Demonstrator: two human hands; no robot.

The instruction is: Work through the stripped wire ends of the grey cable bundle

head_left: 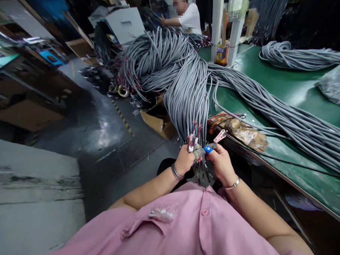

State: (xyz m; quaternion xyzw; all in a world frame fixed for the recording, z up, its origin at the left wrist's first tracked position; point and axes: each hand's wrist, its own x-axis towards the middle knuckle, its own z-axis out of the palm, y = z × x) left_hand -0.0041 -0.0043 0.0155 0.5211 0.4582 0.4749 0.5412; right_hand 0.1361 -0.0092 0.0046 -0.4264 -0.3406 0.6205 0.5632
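Observation:
My left hand [185, 159] is closed around the ends of several grey cables, whose stripped tips show red, green, white and black wires [194, 136] above my fist. Close beside it on the right, my right hand [222, 163] has thumb and index finger pressed together; what lies in the pinch is too small to make out. A blue cover [208, 149] sits at the right thumb tip, and greyish wrapping [199, 153] shows between the two hands. Just above the right fingers is a pale pink clip [220, 136]. The large bundle of grey cables [188, 90] hangs down in front of my hands.
A green table [290, 91] carries more grey cables [272, 105], a coil [297, 56] and a plastic bag [338, 82]. A wooden block [252, 136] lies at its near edge. An open carton [156, 121] stands on the floor. Another person [191, 17] works behind the cables.

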